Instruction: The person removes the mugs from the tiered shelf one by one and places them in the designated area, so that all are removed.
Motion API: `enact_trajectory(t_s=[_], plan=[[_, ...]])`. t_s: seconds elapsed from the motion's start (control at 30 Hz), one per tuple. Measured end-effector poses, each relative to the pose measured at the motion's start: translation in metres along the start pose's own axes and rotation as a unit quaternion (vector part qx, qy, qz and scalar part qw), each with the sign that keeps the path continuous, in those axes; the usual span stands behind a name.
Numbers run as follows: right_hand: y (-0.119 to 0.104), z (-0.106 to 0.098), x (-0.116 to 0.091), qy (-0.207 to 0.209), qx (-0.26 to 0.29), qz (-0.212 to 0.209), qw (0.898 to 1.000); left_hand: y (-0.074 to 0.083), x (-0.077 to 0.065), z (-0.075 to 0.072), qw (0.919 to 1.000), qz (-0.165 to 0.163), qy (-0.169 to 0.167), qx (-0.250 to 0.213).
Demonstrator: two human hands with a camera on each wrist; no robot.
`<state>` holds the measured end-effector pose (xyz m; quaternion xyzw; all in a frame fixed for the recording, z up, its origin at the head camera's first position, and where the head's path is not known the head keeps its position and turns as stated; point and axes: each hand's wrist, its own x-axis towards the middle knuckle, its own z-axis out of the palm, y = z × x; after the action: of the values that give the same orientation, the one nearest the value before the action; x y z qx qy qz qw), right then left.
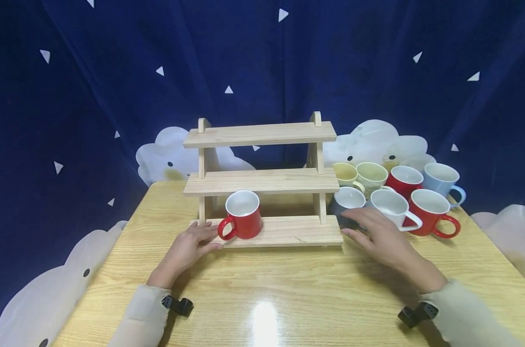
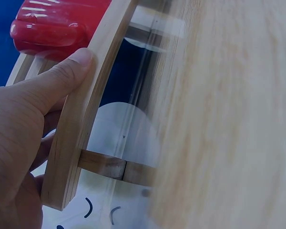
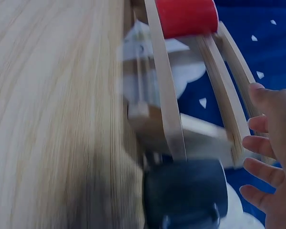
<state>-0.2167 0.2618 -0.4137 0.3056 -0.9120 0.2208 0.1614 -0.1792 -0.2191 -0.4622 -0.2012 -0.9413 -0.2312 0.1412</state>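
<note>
A three-tier wooden shelf (image 1: 262,182) stands on the table, with a red mug (image 1: 245,219) upright on its bottom tier, handle to the left. My left hand (image 1: 192,243) grips the left end of that bottom board beside the mug. In the left wrist view the thumb (image 2: 69,71) lies along the board's edge, its fingers partly hidden behind the wood. Over to the right, my right hand (image 1: 381,236) hovers by a dark grey mug (image 1: 350,197), fingers spread and holding nothing. The right wrist view shows that grey mug (image 3: 186,193) apart from the fingers (image 3: 260,145).
Several more mugs crowd right of the shelf: yellow (image 1: 345,172), pale green (image 1: 370,174), white (image 1: 390,205), light blue (image 1: 440,179), a red one at the back (image 1: 404,180) and another in front (image 1: 429,212). A dark blue curtain (image 1: 262,58) hangs behind the table (image 1: 227,289).
</note>
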Motion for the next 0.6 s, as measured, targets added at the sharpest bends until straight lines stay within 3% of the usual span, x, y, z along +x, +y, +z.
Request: enact_trajectory(t_s=[0.6], plan=[[-0.064,0.031,0.039,-0.012,0.048,-0.121,0.991,0.0,0.001,0.0,0.9998,-0.012,-0.014,0.001]])
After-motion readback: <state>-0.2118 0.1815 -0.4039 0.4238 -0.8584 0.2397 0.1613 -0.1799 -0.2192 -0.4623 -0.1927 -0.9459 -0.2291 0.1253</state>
